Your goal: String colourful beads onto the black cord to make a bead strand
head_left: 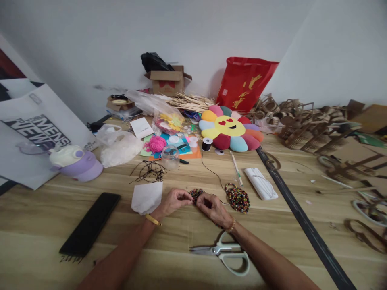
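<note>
1. The left hand (pixel 175 201) reaches in from the table's (pixel 133 249) near edge, its grip narrow, thumb and fingertips drawn together at a small bead cluster (pixel 196 194).
2. The right hand (pixel 214 207) meets it from the other side, its grip also narrow; what either pinches is too small to tell.
3. The bead cluster lies between the fingertips and the far edge, partly hidden by the right hand.
4. A larger bead heap (pixel 238 200) sits just beside the right hand, toward the table's right edge.
5. Black cord (pixel 209 168) runs from an upright spool (pixel 207 144), nearer the far edge, down to the larger heap.
6. Scissors (pixel 222 250) lie toward the near edge, blades pointing left, close to the right forearm.
</note>
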